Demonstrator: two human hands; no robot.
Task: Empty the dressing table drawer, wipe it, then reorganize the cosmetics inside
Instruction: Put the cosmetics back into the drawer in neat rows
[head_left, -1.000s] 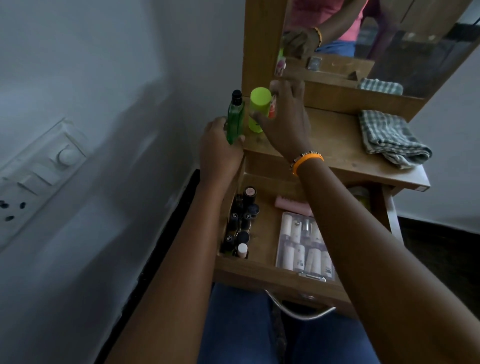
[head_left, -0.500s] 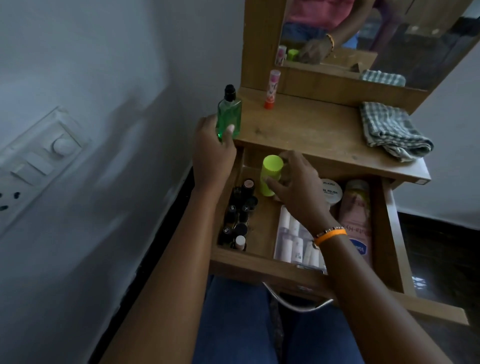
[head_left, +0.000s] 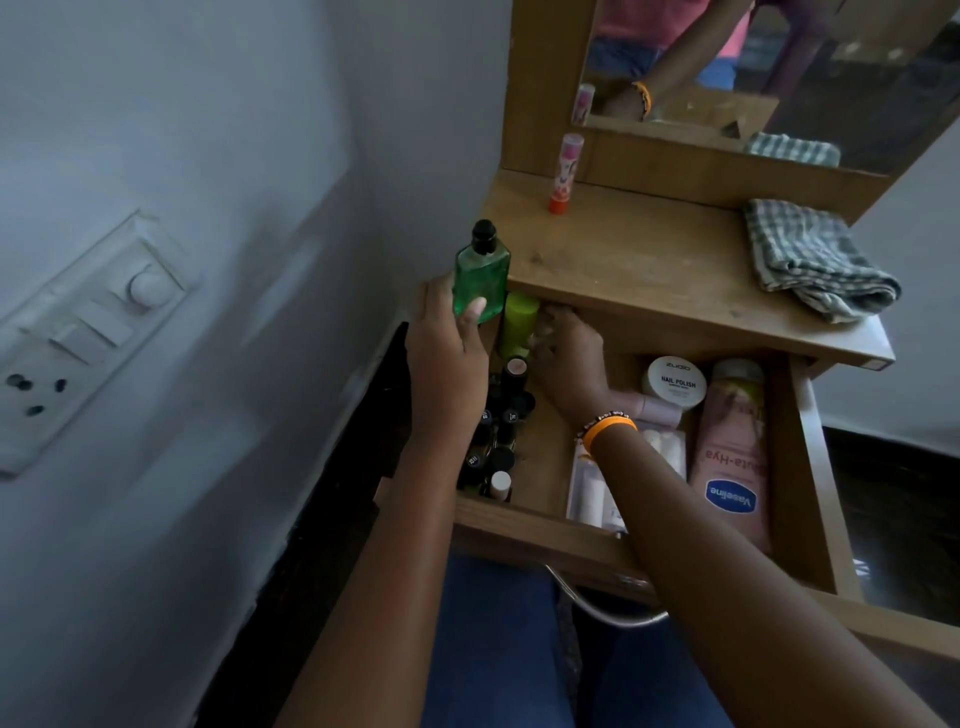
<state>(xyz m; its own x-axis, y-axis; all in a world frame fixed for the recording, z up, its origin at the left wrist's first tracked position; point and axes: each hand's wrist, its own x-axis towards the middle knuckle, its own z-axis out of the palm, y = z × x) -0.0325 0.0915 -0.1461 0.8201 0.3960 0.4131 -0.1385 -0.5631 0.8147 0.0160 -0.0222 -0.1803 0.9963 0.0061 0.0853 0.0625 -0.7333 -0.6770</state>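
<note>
Since half a second ago, the right hand (head_left: 569, 358) has carried the lime bottle (head_left: 518, 325) from the middle of the drawer (head_left: 540, 525) to its back left corner, where it now stands under the tabletop edge.

Working near to far. At the drawer's left side, a cluster of small dark nail polish bottles (head_left: 501, 426) lies just in front of the lime bottle. I keep the right wrist raised so that the forearm clears them and the clear pouch (head_left: 597, 493) beneath it. The pink lotion tube (head_left: 732, 457) and the white jar (head_left: 674, 383) lie further right and need no attention.

At the back corner, the right fingers curl beside the lime bottle; I cannot tell whether they grip it or have let go. I judge the step to be seating it upright: I confirm that the base sits flat before withdrawing straight back.

The left hand (head_left: 447, 358) grips the green bottle (head_left: 480, 280) at the tabletop's left edge, thumb across its front. I judge it goes in next, beside the lime bottle.

Further back, the pink stick (head_left: 563, 171) stands by the mirror, and the checked cloth (head_left: 815, 260) lies folded on the right.
</note>
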